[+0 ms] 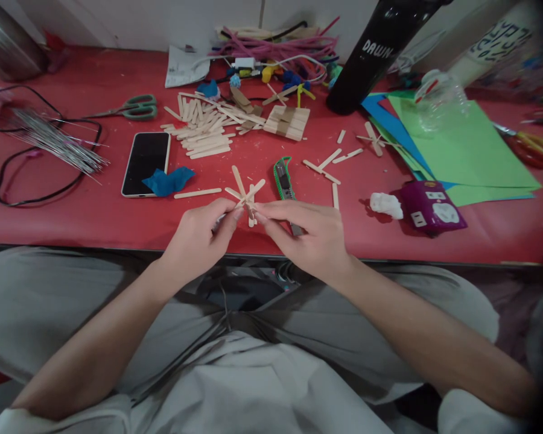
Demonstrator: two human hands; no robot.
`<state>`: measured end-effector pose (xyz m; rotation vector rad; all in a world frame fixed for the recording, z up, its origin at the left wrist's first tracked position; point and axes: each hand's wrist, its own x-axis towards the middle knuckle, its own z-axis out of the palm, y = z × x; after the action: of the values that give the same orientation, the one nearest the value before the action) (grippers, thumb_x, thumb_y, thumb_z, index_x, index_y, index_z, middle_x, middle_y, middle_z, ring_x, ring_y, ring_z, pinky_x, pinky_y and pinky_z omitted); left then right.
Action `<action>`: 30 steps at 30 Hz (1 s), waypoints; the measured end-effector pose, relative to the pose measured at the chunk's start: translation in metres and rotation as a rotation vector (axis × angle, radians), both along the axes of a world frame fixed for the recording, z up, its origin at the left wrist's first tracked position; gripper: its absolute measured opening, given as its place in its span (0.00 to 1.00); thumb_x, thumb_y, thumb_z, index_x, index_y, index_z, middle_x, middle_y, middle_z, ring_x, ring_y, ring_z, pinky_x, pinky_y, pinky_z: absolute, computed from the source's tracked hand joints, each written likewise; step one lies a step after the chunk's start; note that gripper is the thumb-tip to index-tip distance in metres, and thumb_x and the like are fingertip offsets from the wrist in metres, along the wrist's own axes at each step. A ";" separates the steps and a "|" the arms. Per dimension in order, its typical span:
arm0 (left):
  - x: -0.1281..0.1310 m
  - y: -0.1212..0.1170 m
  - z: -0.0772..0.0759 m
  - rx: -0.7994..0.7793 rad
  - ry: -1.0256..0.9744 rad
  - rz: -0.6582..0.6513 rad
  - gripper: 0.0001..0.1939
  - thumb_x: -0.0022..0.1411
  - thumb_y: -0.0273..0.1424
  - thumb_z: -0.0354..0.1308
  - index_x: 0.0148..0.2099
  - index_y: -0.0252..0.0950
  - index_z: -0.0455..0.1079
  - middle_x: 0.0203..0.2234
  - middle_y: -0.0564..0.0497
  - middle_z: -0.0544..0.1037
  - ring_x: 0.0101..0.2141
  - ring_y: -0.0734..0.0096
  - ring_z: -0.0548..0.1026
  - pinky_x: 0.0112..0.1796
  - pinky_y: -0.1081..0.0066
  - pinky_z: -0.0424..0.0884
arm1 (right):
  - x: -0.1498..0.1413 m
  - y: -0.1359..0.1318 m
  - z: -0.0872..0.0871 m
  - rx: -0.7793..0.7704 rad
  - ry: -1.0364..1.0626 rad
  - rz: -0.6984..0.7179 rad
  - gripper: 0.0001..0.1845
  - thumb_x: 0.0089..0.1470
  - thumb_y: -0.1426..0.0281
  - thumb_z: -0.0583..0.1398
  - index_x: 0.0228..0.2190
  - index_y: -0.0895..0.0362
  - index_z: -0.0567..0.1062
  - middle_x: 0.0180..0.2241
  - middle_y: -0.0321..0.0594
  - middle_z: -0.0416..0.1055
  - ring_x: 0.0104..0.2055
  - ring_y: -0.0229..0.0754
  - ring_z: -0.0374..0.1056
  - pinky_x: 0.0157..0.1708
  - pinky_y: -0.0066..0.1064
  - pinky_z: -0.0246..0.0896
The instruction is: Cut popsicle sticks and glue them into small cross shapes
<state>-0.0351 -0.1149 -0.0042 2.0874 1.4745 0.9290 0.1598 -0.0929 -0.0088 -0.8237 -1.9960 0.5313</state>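
Between my fingertips, just above the table's front edge, is a star-like bundle of crossed craft sticks (239,182). My left hand (207,232) pinches it from the left, thumb against forefinger. From the other side my right hand (305,235) grips the same bundle, near a small brown piece at its middle that I cannot make out clearly. A green box cutter (283,176) lies just beyond my right hand, partly covered by it. One loose craft stick (198,193) rests on the table beyond my left hand.
A heap of craft sticks (203,126) and a taped stick panel (287,122) lie behind. Left are a phone (147,160), scissors (138,108) and a bundle of wires (63,144). A black bottle (375,54), coloured paper (470,138) and a purple packet (432,208) are right.
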 end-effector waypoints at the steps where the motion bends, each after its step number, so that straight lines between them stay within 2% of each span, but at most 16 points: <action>1: 0.001 0.000 0.000 -0.003 -0.013 -0.001 0.10 0.70 0.32 0.50 0.36 0.36 0.69 0.21 0.56 0.72 0.20 0.79 0.65 0.25 0.76 0.61 | -0.001 -0.001 0.000 -0.025 0.018 -0.016 0.11 0.59 0.74 0.61 0.39 0.50 0.82 0.41 0.38 0.82 0.41 0.42 0.78 0.45 0.35 0.75; 4: 0.003 0.000 -0.003 -0.021 -0.045 -0.002 0.10 0.70 0.32 0.50 0.36 0.36 0.69 0.22 0.57 0.73 0.19 0.80 0.64 0.23 0.76 0.60 | -0.002 -0.003 0.001 -0.100 0.075 -0.041 0.08 0.59 0.72 0.62 0.38 0.50 0.82 0.40 0.39 0.82 0.40 0.43 0.78 0.43 0.36 0.75; 7: 0.005 0.000 -0.005 -0.022 -0.054 0.003 0.11 0.70 0.32 0.50 0.34 0.36 0.67 0.20 0.57 0.71 0.19 0.81 0.63 0.23 0.77 0.59 | -0.003 -0.004 0.001 -0.108 0.111 -0.007 0.09 0.59 0.73 0.62 0.37 0.51 0.82 0.40 0.40 0.81 0.40 0.43 0.78 0.44 0.35 0.74; 15: 0.004 -0.002 -0.007 0.111 0.093 0.028 0.09 0.67 0.28 0.51 0.33 0.36 0.66 0.18 0.58 0.68 0.20 0.79 0.63 0.26 0.75 0.59 | -0.003 -0.001 -0.002 0.109 0.004 0.017 0.11 0.59 0.76 0.59 0.37 0.52 0.81 0.38 0.40 0.82 0.40 0.41 0.78 0.43 0.33 0.74; 17: 0.004 -0.002 -0.007 0.135 0.110 0.034 0.09 0.67 0.28 0.51 0.33 0.36 0.67 0.18 0.57 0.69 0.20 0.78 0.64 0.26 0.75 0.60 | -0.004 -0.002 -0.002 0.101 0.015 0.017 0.11 0.58 0.76 0.59 0.36 0.52 0.81 0.37 0.41 0.82 0.39 0.41 0.77 0.43 0.33 0.73; 20: 0.003 -0.001 -0.009 0.160 0.124 0.035 0.09 0.68 0.28 0.51 0.34 0.36 0.68 0.19 0.57 0.69 0.20 0.78 0.64 0.26 0.75 0.60 | -0.007 -0.004 0.000 -0.098 0.131 0.023 0.09 0.57 0.75 0.61 0.35 0.53 0.82 0.38 0.41 0.81 0.40 0.41 0.77 0.43 0.34 0.73; 26: 0.002 0.003 -0.017 0.264 0.135 0.034 0.07 0.68 0.28 0.51 0.37 0.35 0.68 0.21 0.56 0.73 0.21 0.77 0.67 0.25 0.75 0.60 | -0.011 -0.002 0.002 -0.771 0.581 0.068 0.06 0.49 0.71 0.67 0.34 0.54 0.83 0.34 0.39 0.81 0.36 0.40 0.76 0.43 0.38 0.73; 30: 0.000 0.005 -0.022 0.291 0.186 0.050 0.07 0.69 0.29 0.52 0.36 0.36 0.68 0.22 0.56 0.75 0.21 0.77 0.68 0.25 0.75 0.59 | -0.011 0.006 0.001 -1.058 0.714 0.091 0.06 0.44 0.71 0.69 0.29 0.56 0.81 0.29 0.38 0.80 0.32 0.38 0.74 0.40 0.35 0.72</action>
<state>-0.0347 -0.1100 -0.0260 2.4112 1.5683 1.0467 0.1489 -0.0867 -0.0079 -0.9380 -1.0048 1.7270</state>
